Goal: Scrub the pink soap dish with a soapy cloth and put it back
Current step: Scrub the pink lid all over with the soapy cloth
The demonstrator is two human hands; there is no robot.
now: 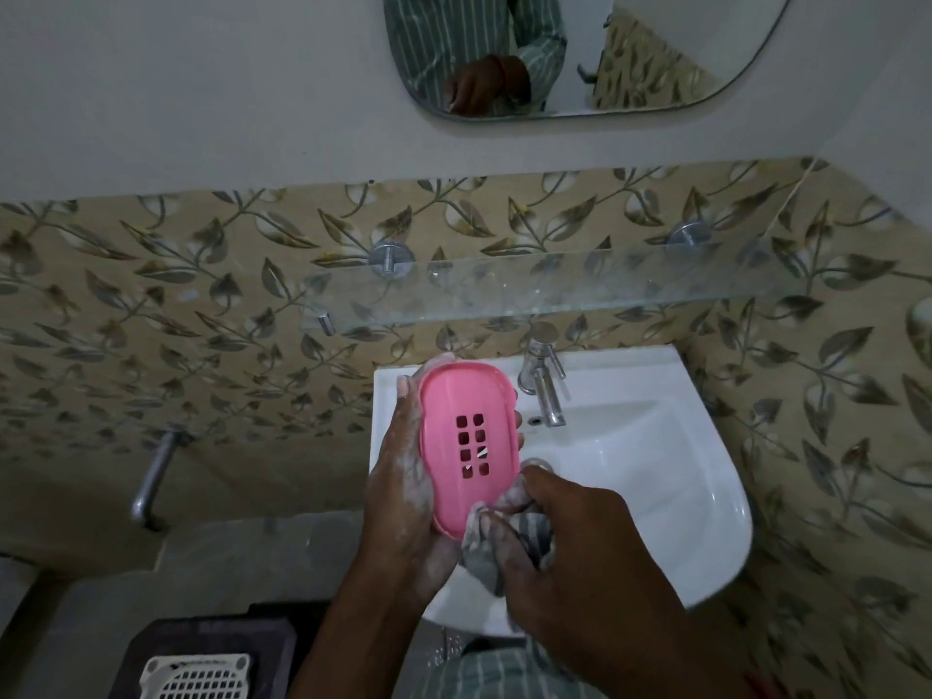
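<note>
The pink soap dish (471,441), an oval tray with a block of drain slots in its middle, is held over the left side of the white sink (671,476). My left hand (403,491), streaked with soap foam, grips it from the left and behind, its fingertips showing past the right rim. My right hand (570,537) clutches a grey striped soapy cloth (504,542) against the dish's near end. Part of the cloth is hidden under my fingers.
A chrome tap (544,391) stands at the back of the sink. Above it a glass shelf (544,290) juts from the leaf-patterned tiles, and a mirror (580,53) hangs higher. A wall pipe (151,481) is at left; a dark stool with a white grille (201,673) sits below.
</note>
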